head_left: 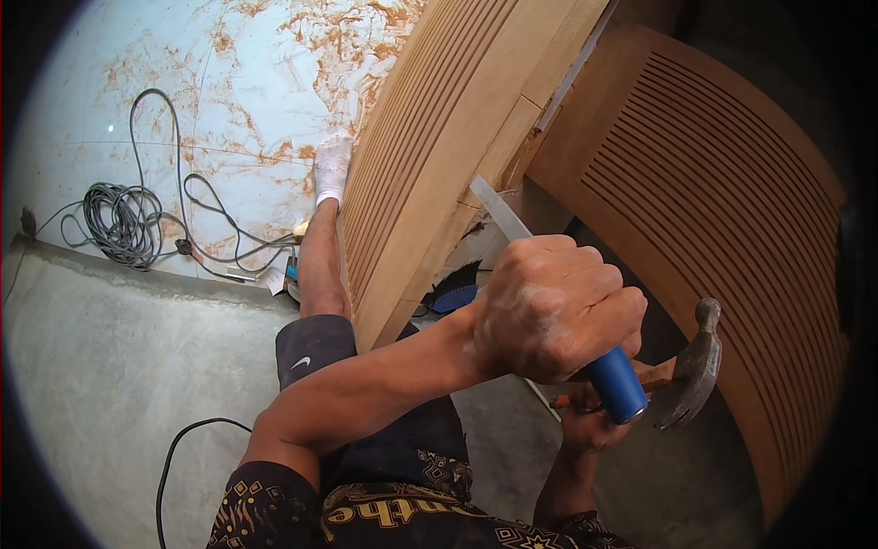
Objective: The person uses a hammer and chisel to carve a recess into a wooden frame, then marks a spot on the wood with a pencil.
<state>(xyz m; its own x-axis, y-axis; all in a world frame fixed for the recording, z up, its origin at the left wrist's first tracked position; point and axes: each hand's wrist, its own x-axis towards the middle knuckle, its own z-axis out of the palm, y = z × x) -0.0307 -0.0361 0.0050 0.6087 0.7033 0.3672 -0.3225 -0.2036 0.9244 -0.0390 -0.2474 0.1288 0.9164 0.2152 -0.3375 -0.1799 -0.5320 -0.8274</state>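
My left hand (562, 306) is wrapped in a fist round a chisel (619, 384) with a blue handle, its flat metal blade pointing up and left. The blade's tip lies over the edge of a grooved wooden panel (526, 59); whether it touches the wood I cannot tell. Below and to the right, my right hand (590, 430) grips a claw hammer (700, 366) by its wooden handle, partly hidden behind the left fist. The hammer's head is just right of the chisel's butt end, apart from it.
A second curved, slatted wooden panel (713, 156) stands at the right. Coiled grey cable (123, 224) lies on the stained white surface (247, 55) at far left. My leg and white-socked foot (332, 169) are beside the first panel. A dark and blue object (455, 297) sits below its edge.
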